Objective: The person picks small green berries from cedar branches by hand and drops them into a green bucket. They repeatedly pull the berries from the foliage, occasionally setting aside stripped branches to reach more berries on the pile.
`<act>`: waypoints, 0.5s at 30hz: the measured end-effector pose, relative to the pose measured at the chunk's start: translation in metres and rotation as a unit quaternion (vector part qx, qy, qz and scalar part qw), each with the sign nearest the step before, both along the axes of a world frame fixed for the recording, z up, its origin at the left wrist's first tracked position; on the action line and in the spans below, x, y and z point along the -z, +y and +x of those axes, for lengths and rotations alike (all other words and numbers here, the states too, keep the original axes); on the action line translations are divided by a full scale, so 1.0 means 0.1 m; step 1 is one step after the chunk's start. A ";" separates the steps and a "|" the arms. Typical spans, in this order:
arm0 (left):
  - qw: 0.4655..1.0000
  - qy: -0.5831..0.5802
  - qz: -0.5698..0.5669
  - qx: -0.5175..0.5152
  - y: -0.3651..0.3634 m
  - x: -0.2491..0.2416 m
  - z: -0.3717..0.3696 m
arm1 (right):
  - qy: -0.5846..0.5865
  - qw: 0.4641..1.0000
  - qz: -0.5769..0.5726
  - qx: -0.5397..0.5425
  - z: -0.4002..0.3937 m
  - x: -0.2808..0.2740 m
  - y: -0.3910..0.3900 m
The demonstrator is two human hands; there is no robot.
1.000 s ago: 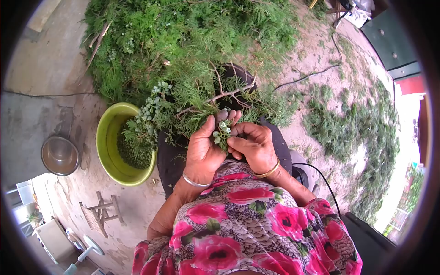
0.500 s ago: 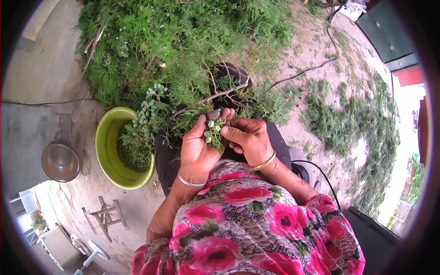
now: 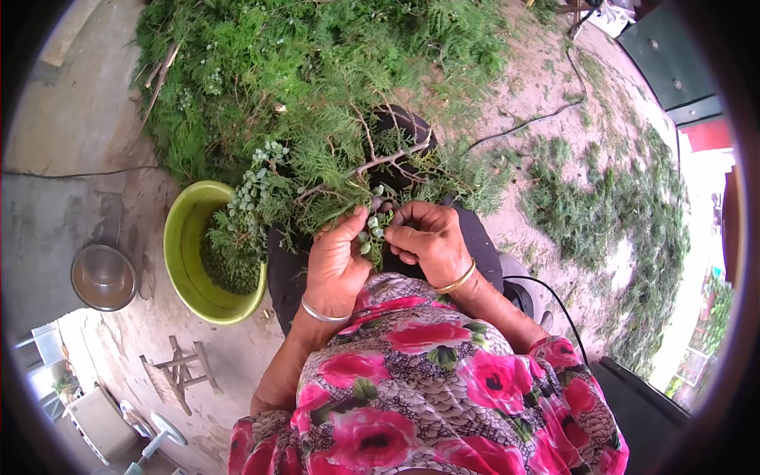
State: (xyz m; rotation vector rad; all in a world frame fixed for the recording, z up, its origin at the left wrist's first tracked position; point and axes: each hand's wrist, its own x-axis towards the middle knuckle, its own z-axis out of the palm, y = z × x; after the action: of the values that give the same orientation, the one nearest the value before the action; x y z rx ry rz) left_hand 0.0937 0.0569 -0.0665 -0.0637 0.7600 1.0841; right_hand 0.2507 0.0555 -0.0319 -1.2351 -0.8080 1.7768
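A small evergreen sprig [image 3: 374,233] with pale green, berry-like cones is held between my two hands in front of my lap. My left hand [image 3: 336,265], with a silver bangle at the wrist, closes on the sprig from the left. From the right, the thumb and fingers of my right hand [image 3: 434,241] pinch at the cones; a gold bangle circles that wrist. Just beyond my fingers, a brown forked branch [image 3: 388,161] with green foliage lies across my dark-clad legs. A cone-laden bough [image 3: 257,190] leans over the rim of the yellow-green bucket [image 3: 176,273], which contains many small green cones.
A large heap of cut evergreen foliage [image 3: 317,71] lies in front of me. More loose greenery [image 3: 609,214] is spread over the ground at right. Left of the bucket stands a metal bowl [image 3: 104,277], with a small folding stool [image 3: 182,374] nearer. A black cable [image 3: 526,124] crosses the ground.
My left hand has turned and its fingers have curled in around the sprig, where its palm was more open before. My right hand stays almost in place, still pinching.
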 end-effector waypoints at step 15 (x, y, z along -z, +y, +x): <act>0.986 -0.156 0.051 -0.007 -0.05 0.11 -0.13 | 0.066 0.992 -0.039 0.103 0.12 0.07 -0.01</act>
State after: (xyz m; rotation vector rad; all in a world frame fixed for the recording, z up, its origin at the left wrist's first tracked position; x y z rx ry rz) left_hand 0.0806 0.0516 -0.0773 -0.1489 0.4219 1.0928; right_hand 0.2623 0.0542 -0.0386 -1.1929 -0.5198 1.7134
